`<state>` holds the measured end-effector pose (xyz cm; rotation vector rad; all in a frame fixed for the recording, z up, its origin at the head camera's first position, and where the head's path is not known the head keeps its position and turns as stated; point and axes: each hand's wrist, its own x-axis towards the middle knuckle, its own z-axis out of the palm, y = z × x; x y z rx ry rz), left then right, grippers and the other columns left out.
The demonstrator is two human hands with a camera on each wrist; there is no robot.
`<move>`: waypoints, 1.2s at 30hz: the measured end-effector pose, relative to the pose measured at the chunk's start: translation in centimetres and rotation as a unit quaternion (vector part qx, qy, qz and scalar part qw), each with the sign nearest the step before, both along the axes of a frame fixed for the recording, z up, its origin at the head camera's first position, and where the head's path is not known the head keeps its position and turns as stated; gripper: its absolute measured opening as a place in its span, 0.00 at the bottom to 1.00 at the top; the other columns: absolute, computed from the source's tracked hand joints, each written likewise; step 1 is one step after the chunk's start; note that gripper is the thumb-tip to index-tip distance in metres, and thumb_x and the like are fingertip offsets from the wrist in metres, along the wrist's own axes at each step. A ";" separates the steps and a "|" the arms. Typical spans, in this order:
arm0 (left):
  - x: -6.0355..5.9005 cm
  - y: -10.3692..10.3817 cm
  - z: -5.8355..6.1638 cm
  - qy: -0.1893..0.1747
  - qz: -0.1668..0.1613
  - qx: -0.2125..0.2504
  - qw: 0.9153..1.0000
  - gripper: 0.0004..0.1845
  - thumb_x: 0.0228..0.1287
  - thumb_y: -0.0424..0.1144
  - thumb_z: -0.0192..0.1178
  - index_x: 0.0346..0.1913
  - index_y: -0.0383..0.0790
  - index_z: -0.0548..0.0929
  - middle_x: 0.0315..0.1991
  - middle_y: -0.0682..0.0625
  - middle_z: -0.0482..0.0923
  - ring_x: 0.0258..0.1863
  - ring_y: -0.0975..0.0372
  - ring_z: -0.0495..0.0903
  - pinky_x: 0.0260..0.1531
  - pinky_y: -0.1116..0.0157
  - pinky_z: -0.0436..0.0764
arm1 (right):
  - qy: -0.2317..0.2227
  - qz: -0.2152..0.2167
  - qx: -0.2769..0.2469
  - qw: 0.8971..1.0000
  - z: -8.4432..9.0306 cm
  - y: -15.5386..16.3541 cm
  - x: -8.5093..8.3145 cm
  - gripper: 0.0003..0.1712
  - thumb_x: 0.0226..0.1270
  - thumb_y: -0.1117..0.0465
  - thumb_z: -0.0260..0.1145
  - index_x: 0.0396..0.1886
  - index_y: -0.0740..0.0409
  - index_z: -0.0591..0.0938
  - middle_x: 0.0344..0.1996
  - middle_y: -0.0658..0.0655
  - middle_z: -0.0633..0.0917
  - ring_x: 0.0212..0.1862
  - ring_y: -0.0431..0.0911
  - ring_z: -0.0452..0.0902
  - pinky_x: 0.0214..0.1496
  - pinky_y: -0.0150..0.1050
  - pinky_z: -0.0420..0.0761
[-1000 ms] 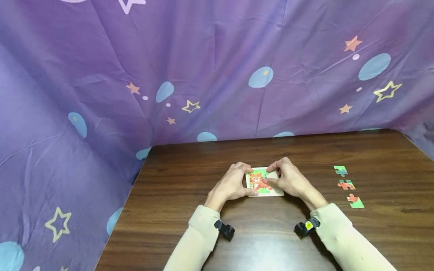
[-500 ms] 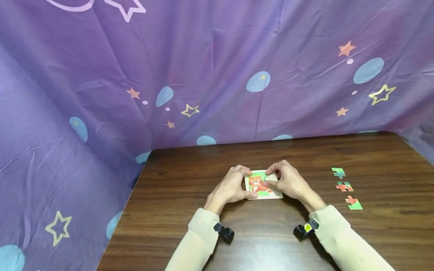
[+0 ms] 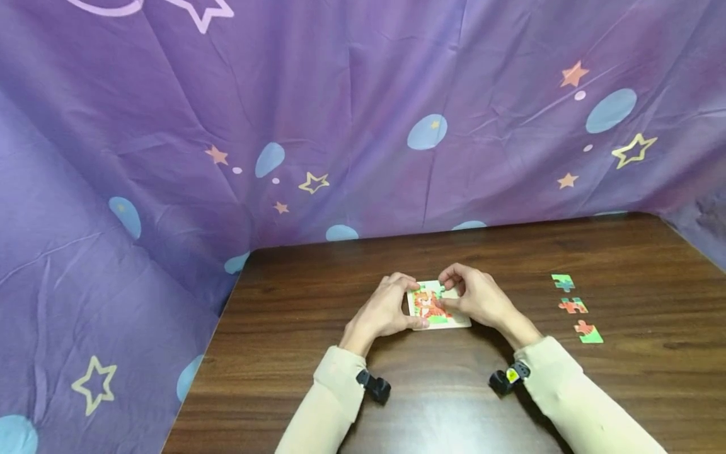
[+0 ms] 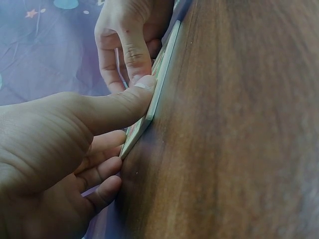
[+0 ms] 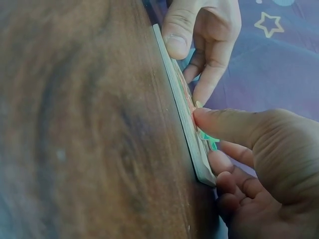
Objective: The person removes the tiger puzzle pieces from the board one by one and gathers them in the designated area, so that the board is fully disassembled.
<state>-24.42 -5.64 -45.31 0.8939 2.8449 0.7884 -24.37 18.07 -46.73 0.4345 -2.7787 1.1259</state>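
As seen from the head camera, the puzzle board lies flat on the wooden table, near the middle of its width and in front of the purple star-printed cloth. To the left of the board, the left hand grips its left edge, thumb curled against the near left corner and fingers bent over the far edge. To the right of the board, the right hand rests over its right part with curled fingers, the fingertips pinching a small green puzzle piece at the board's far edge. Well apart to the right of the board lie three loose pieces in a row on the table. Seen from the left wrist camera, the left thumb presses against the board's thin edge, while the other fingers curl beneath it; the right hand shows beyond, at the board's far end. Seen from the right wrist camera, the right thumb lies on the board's printed face, the green piece just under its tip, and the left hand clasps the board's far end.
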 end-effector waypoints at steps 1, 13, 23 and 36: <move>0.0 0.0 0.0 0.000 0.000 0.001 1.000 0.42 0.51 0.50 0.83 0.68 0.39 0.79 0.67 0.50 0.74 0.70 0.58 0.69 0.73 0.65 0.68 | 0.001 0.003 -0.003 1.000 0.0 0.0 0.0 0.25 0.52 0.56 0.85 0.49 0.53 0.85 0.36 0.51 0.86 0.34 0.43 0.78 0.38 0.38 0.77; 0.0 -0.1 0.1 -0.001 0.003 -0.005 1.000 0.41 0.51 0.50 0.82 0.67 0.39 0.79 0.67 0.51 0.74 0.70 0.58 0.69 0.72 0.65 0.68 | -0.002 0.007 0.003 1.000 -0.1 0.0 0.0 0.23 0.57 0.57 0.82 0.53 0.55 0.88 0.37 0.50 0.87 0.35 0.42 0.79 0.38 0.37 0.78; 0.0 -0.1 0.1 -0.006 0.002 0.001 1.000 0.41 0.52 0.50 0.82 0.67 0.39 0.79 0.68 0.50 0.74 0.71 0.57 0.68 0.73 0.64 0.67 | -0.012 -0.005 -0.007 1.000 -0.1 -0.2 0.0 0.19 0.59 0.58 0.79 0.50 0.55 0.89 0.35 0.48 0.87 0.33 0.42 0.79 0.37 0.37 0.78; 0.0 0.0 0.2 -0.007 0.002 -0.001 1.000 0.41 0.52 0.50 0.82 0.67 0.39 0.79 0.68 0.50 0.74 0.71 0.57 0.68 0.73 0.65 0.67 | -0.013 -0.009 -0.020 1.000 0.0 0.1 -0.1 0.15 0.60 0.58 0.79 0.47 0.54 0.90 0.34 0.48 0.87 0.34 0.43 0.80 0.37 0.36 0.79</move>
